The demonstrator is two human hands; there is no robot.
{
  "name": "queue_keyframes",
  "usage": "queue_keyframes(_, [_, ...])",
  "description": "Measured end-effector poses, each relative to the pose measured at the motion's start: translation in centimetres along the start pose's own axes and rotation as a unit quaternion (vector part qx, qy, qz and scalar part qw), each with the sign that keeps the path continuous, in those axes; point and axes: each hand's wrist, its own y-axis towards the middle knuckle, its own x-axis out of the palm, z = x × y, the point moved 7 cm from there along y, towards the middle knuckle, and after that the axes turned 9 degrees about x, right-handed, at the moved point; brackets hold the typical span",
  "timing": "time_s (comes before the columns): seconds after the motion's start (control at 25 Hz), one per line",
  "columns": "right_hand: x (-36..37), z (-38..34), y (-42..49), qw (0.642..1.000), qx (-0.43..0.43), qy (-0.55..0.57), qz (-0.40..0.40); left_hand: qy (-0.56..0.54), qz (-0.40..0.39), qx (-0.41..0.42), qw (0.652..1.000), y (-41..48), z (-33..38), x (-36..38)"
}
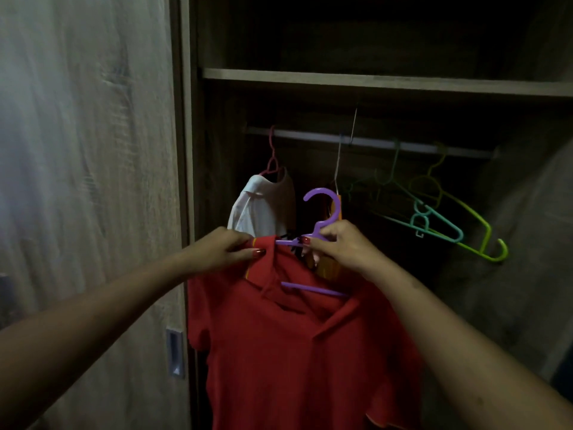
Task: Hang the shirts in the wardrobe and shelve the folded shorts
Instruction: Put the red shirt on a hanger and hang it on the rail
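A red polo shirt [279,352] hangs on a purple hanger [325,209] that I hold up in front of the open wardrobe. My left hand [226,248] pinches the shirt's collar at the left. My right hand [341,246] grips the purple hanger just below its hook. The hook points up, below the white rail [372,142]. A white shirt [263,206] hangs on a pink hanger [272,156] at the rail's left end. An orange garment [328,265] shows behind my right hand, mostly hidden.
Empty teal [434,221] and lime-green [483,234] hangers hang at the rail's right side. A wooden shelf [372,80] runs above the rail. The wardrobe's sliding door [93,181] with a metal handle [175,352] stands at the left.
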Motion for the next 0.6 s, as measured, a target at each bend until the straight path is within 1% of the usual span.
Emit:
queue_keyframes(0.08, [-0.5, -0.1, -0.2, 0.999, -0.007, 0.032, -0.025, 0.001, 0.033, 0.011, 0.999, -0.3, -0.3, -0.1])
queue_keyframes(0.16, [-1.9, 1.4, -0.2, 0.998, 0.033, 0.056, -0.027, 0.038, 0.062, 0.022, 0.997, -0.7, -0.5, -0.6])
queue_keyframes(0.2, [-2.7, 2.5, -0.2, 0.997, 0.058, 0.04, -0.022, 0.062, 0.068, 0.019, 0.996, -1.1, -0.7, -0.9])
queue_keyframes(0.28, [-3.6, 4.9, -0.1, 0.994, 0.097, -0.049, -0.02, 0.097, 0.07, -0.001, 0.993, -2.0, -1.4, -1.5])
queue_keyframes(0.36, [-3.2, 6.5, 0.0, 0.983, 0.122, -0.131, -0.042, 0.131, 0.065, -0.026, 0.989, -2.8, -1.9, -2.0])
queue_keyframes(0.4, [-2.7, 7.2, 0.2, 0.978, 0.14, -0.144, -0.051, 0.141, 0.064, -0.031, 0.988, -3.1, -1.9, -2.0])
queue_keyframes(0.48, [-2.4, 8.5, 0.7, 0.97, 0.192, -0.142, -0.041, 0.149, 0.067, -0.039, 0.986, -3.6, -1.8, -2.0])
queue_keyframes(0.6, [-1.7, 9.8, 0.9, 0.96, 0.26, -0.1, -0.024, 0.167, 0.077, -0.066, 0.981, -4.5, -2.4, -2.5])
